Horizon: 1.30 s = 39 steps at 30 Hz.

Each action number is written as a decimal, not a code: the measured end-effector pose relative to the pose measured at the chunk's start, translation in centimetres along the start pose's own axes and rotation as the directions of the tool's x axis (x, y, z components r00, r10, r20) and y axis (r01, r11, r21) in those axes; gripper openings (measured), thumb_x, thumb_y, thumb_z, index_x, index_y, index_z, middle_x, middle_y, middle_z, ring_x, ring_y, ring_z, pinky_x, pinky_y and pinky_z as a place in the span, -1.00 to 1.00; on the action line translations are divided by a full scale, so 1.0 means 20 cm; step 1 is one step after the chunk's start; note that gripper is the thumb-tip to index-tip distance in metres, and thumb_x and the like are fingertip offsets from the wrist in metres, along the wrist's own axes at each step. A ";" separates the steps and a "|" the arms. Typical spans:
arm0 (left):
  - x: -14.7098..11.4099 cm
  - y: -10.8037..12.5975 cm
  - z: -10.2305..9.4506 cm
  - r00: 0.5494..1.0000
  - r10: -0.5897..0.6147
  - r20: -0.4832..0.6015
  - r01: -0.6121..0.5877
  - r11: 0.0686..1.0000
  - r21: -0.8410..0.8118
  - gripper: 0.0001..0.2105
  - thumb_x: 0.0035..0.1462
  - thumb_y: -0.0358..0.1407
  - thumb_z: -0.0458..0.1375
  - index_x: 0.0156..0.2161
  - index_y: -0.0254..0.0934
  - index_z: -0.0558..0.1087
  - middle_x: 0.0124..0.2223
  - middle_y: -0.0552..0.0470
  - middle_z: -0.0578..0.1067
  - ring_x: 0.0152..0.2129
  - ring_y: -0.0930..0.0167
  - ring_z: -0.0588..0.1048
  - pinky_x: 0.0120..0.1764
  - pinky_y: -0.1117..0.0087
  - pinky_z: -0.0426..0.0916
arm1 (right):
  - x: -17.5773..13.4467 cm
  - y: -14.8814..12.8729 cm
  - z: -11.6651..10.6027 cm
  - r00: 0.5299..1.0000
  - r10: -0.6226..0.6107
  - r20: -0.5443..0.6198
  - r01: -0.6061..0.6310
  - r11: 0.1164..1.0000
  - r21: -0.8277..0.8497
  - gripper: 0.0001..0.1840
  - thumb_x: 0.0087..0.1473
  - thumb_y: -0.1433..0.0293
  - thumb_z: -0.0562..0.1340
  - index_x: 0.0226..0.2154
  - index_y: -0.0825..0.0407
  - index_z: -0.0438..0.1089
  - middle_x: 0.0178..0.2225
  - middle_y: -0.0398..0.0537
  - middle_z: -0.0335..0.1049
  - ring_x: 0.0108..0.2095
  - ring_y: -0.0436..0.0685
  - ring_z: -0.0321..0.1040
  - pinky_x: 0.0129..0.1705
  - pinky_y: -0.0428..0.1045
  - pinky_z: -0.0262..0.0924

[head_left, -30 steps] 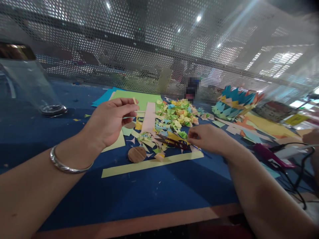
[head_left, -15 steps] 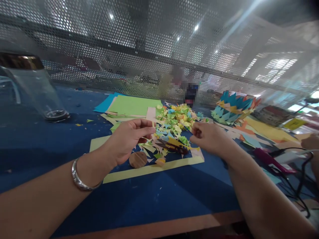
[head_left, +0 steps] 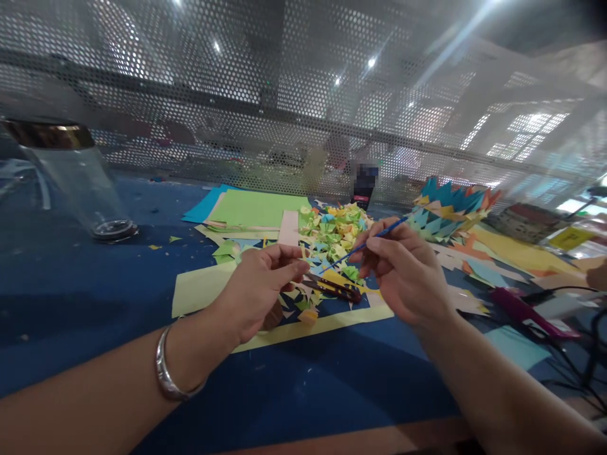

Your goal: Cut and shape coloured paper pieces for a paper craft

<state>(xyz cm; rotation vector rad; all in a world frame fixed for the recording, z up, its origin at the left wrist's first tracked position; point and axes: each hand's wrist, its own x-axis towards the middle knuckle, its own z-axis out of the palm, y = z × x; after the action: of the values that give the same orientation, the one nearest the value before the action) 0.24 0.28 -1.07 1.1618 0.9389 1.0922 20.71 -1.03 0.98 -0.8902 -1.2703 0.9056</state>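
The blue stick [head_left: 345, 257], slender and straight, slants through the right fingers [head_left: 386, 249].

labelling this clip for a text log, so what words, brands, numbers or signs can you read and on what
None can be read for certain.
Yellow tag at right: too blurred to read.
Purple device at right: any marking too small.
Dark upright object at the back: partly pixelated, reddish patch unreadable.

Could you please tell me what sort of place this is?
It looks like a paper-craft work area, though I cannot say whose. A blue table bears a stack of coloured paper sheets, a heap of small paper pieces and scissors.
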 end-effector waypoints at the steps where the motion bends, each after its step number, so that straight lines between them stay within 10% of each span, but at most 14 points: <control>1: 0.00 -0.01 0.00 1.000 0.007 -0.004 -0.007 1.000 -0.006 -0.75 -0.03 -0.26 0.40 -0.23 -0.28 0.54 -0.32 0.05 0.51 -0.45 0.50 0.38 -0.36 0.47 0.27 | -0.01 0.01 0.02 1.000 0.004 0.000 -0.004 1.000 0.017 -0.84 0.07 0.35 0.30 -0.32 -0.04 0.28 -0.34 -0.13 0.39 -0.42 0.02 0.41 -0.52 -0.09 0.30; 18: -0.08 0.02 0.08 0.995 -0.096 0.031 0.099 0.983 -0.153 -0.69 0.01 -0.30 0.38 -0.14 -0.27 0.45 -0.32 0.05 0.52 -0.37 0.47 0.50 -0.36 0.46 0.32 | -0.02 0.09 0.10 0.999 0.052 -0.006 -0.051 0.989 0.141 -0.76 0.05 0.31 0.39 -0.31 -0.03 0.32 -0.41 -0.22 0.36 -0.44 -0.01 0.40 -0.57 -0.16 0.29; 39: -0.06 0.04 0.06 0.992 -0.111 0.064 0.121 0.976 -0.183 -0.69 0.04 -0.11 0.36 -0.52 -0.28 0.46 -0.46 0.05 0.42 -0.55 0.54 0.29 -0.52 0.48 0.14 | -0.05 0.06 0.10 0.998 0.063 0.032 -0.065 0.994 0.085 -0.78 0.08 0.27 0.35 -0.31 -0.05 0.29 -0.52 -0.23 0.28 -0.53 -0.03 0.32 -0.63 -0.16 0.21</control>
<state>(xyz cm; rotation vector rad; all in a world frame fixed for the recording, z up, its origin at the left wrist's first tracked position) 0.89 -1.17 -0.15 0.9659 0.8337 1.0268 18.62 -1.38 -0.25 -0.8568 -1.2242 1.0195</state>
